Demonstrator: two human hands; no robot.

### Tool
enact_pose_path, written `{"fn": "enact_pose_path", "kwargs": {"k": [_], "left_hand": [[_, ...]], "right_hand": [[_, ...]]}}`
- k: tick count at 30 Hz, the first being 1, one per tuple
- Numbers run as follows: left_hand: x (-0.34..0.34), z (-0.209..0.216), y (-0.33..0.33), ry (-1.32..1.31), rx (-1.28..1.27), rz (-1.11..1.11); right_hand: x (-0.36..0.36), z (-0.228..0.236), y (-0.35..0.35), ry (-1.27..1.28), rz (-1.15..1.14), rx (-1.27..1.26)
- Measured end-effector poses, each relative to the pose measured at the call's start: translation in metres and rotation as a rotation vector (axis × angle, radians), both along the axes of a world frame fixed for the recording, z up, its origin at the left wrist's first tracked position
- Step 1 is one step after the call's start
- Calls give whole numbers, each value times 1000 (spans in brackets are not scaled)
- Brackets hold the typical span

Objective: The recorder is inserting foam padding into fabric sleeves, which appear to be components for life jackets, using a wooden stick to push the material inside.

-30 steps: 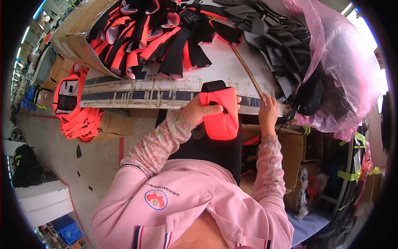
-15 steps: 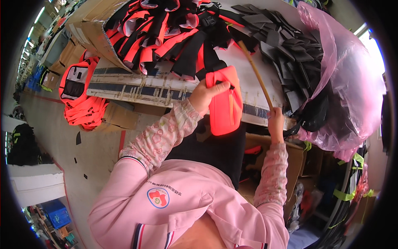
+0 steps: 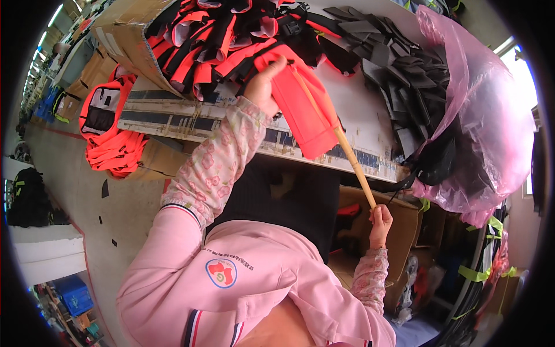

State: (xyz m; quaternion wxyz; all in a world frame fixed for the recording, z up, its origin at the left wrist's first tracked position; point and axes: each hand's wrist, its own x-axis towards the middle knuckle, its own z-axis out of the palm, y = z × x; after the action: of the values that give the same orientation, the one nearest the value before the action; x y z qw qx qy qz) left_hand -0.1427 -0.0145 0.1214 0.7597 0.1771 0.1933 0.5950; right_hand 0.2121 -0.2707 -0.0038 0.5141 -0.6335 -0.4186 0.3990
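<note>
My left hand (image 3: 263,87) is closed on one end of a neon coral fabric pouch (image 3: 298,110), thumb on top, holding it tilted over the table's front edge. Low on the right, my right hand (image 3: 380,224) grips the near end of a thin wooden stick (image 3: 354,159). The stick slants up to the pouch's lower right edge. Its far end is hidden there; whether it lies inside or behind the cloth I cannot tell.
A pile of coral and black fabric pieces (image 3: 214,43) spills from a cardboard box (image 3: 130,40) on the white table (image 3: 367,113). Grey foam-like pieces (image 3: 399,75) lie at right beside a pink plastic bag (image 3: 491,115). Coral bags (image 3: 113,130) are stacked at left.
My left hand has moved up and left, tilting the pouch. My right hand has come down toward me with the stick, whose far end now meets the pouch instead of lying over the table.
</note>
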Motion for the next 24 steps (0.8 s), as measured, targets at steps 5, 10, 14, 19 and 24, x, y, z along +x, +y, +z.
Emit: {"fn": "enact_pose_path", "kwargs": {"k": [5,10,14,19,24], "left_hand": [[-20,6,13,-55,0,11],[-7,3,6,-50,-7,28],[4,3,-2,-42,-11,-3],[22,-3,-20,23,-5,-65],[50,-2,-52,104,80,-24]], "right_hand": [[32,-7,-21,-131,-37,-37],[17,11,-10,-120,-14,-1],[7,12,-2,-123,32,29],[-21,15,13,-132,157,31],[-61,24,35,-178,195,123]]}}
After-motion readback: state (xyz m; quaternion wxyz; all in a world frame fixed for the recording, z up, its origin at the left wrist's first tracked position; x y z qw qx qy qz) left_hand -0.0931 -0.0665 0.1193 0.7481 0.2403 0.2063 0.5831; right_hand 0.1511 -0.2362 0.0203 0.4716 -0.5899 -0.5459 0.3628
